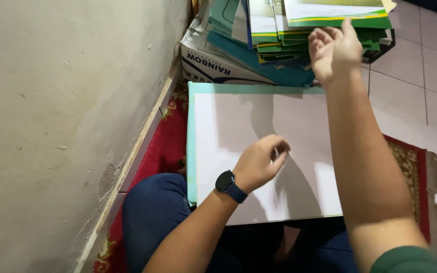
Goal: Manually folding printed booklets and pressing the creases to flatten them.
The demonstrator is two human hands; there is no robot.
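Left hand, frame centre, loosely curled, fingertips resting on the white sheet, gripping nothing. Right hand, upper right, fingers half open, touching the stack of green folders; no firm grip evident.

One head-worn camera looks steeply down from close above the person's lap, facing forward toward the far stack of folders, with the wall at left.
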